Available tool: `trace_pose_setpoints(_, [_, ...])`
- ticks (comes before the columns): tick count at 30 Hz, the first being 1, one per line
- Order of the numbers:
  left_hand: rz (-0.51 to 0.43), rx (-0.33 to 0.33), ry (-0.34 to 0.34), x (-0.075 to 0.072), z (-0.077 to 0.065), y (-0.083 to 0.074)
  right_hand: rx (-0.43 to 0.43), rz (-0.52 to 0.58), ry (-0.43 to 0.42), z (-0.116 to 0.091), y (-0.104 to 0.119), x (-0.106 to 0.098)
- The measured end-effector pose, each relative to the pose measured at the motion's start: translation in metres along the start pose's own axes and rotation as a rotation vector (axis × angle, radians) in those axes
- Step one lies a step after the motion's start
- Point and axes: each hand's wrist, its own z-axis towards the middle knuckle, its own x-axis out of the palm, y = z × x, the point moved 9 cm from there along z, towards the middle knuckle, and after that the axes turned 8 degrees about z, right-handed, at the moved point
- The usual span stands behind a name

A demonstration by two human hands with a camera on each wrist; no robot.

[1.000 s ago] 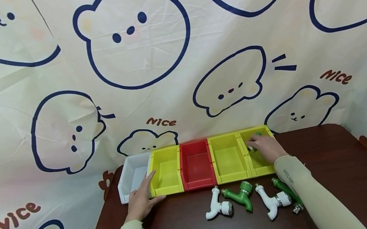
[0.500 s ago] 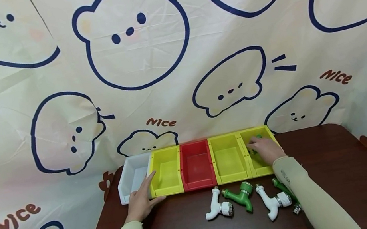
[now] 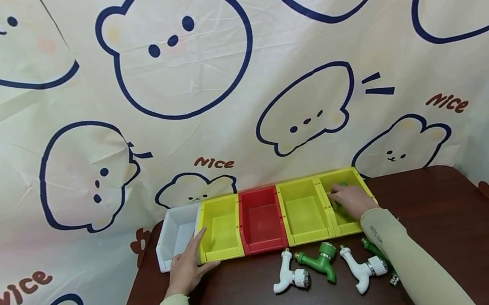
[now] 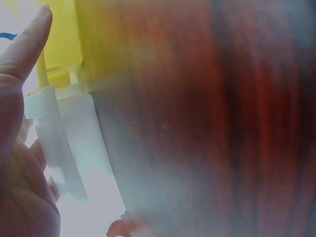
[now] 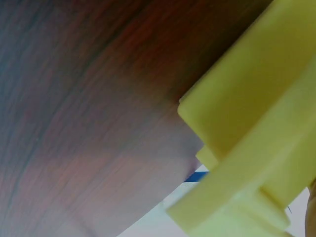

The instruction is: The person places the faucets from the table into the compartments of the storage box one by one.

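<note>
My right hand point(image 3: 353, 199) is down inside the yellow bin point(image 3: 349, 228) at the right end of the row. Its bent fingers are on a green tap point(image 3: 344, 186), which the hand mostly hides. The right wrist view shows that bin's outer wall point(image 5: 237, 94) but hardly any of the hand. My left hand point(image 3: 187, 268) rests, fingers spread, at the front of the white bin point(image 3: 166, 263) and the left yellow bin point(image 3: 224, 256). In the left wrist view a straight digit point(image 4: 29, 42) lies by the yellow wall.
A red bin point(image 3: 266, 246) and another yellow bin point(image 3: 311, 236) fill the row's middle. In front lie a white tap point(image 3: 286, 275), a green tap point(image 3: 323, 262), another white tap point(image 3: 362, 269) and a green tap point(image 3: 374, 248) partly under my right sleeve. A printed cloth point(image 3: 242, 136) hangs behind the table.
My right hand has sunk slightly lower and left in the end bin; the tap's metal end, visible earlier, is now covered. My left hand stays put.
</note>
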Motion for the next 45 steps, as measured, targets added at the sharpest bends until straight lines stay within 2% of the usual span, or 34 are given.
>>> trace_pose_setpoints(9, [0.005, 0.016, -0.010, -0.002, -0.001, -0.001, 0.016, 0.009, 0.040, -0.001, 0.001, 0.007])
trace_pose_setpoints(16, [-0.001, -0.003, 0.006, 0.000, 0.000, 0.000, 0.037, 0.006, 0.067, -0.001, -0.001, 0.010])
trace_pose_setpoints(39, [-0.010, -0.005, 0.016, 0.000, 0.000, 0.001, 0.037, 0.005, 0.079, -0.001, -0.002, 0.016])
trace_pose_setpoints(45, [-0.008, 0.001, 0.002, 0.000, 0.000, 0.000, 0.049, -0.001, 0.083, -0.001, -0.003, 0.017])
